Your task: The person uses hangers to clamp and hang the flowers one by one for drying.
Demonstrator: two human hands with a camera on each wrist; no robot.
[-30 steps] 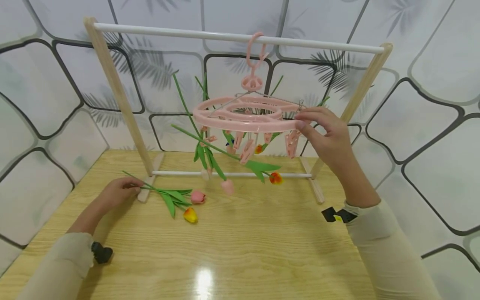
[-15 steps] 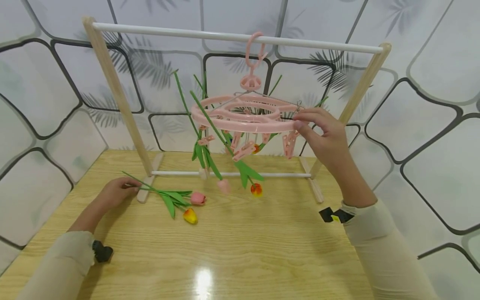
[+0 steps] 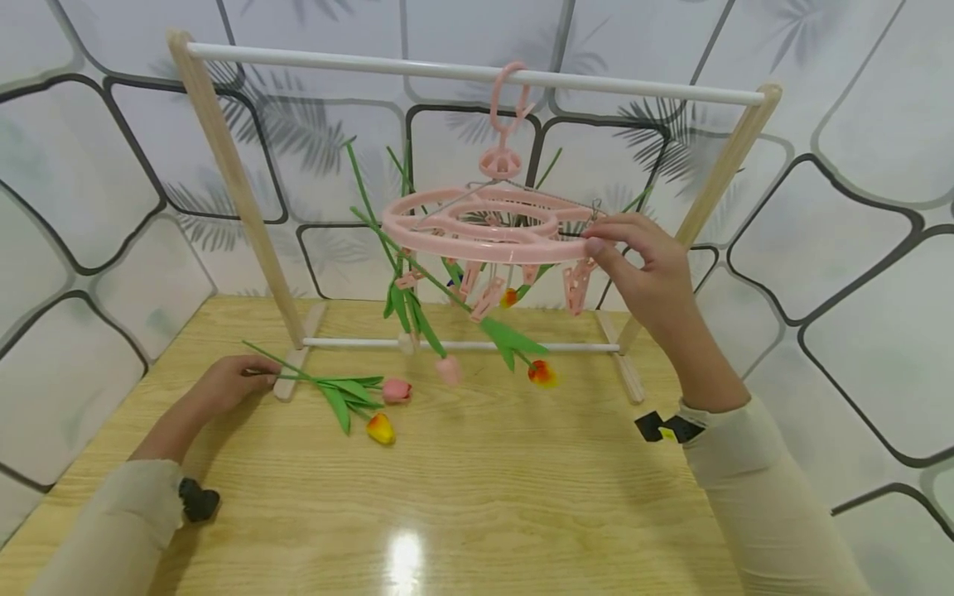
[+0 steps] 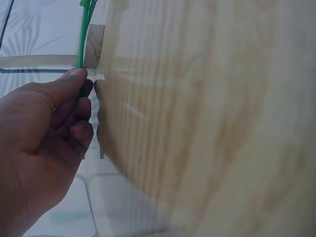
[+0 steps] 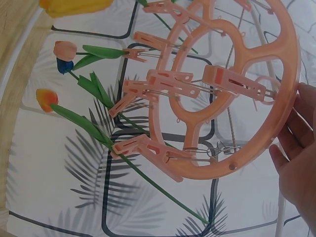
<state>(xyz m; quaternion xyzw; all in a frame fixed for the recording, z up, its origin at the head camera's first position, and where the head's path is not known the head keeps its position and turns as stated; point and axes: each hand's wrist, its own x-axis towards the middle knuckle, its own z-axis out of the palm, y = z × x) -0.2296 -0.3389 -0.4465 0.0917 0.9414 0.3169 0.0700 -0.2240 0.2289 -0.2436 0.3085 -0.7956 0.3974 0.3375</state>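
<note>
A pink round clip hanger [image 3: 477,248] hangs by its hook from the white top rod, several tulips dangling head down from its clips. At its right side my right hand [image 3: 644,269] pinches the rim between thumb and fingers; the right wrist view shows this rim [image 5: 291,79] close up. A red-and-yellow tulip [image 3: 542,372] hangs slanted from a front clip [image 3: 488,300]. On the table at left, my left hand [image 3: 231,385] pinches the green stems of tulips, one with a pink bloom [image 3: 397,391], one with a yellow-orange bloom [image 3: 381,429]. The left wrist view shows those stems [image 4: 82,44] between thumb and forefinger.
Wooden posts [image 3: 231,182] and the white top rod [image 3: 335,64] make up the rack. A lower white rod [image 3: 358,343] runs between its feet, near the hanging blooms. Behind stands a patterned wall [image 3: 857,215]; the table [image 3: 484,488] is wood-grained.
The front red-and-yellow tulip swings left, then partly back right, its clip tilting with it. Both hands stay nearly in place, still holding the rim and the tulip stems.
</note>
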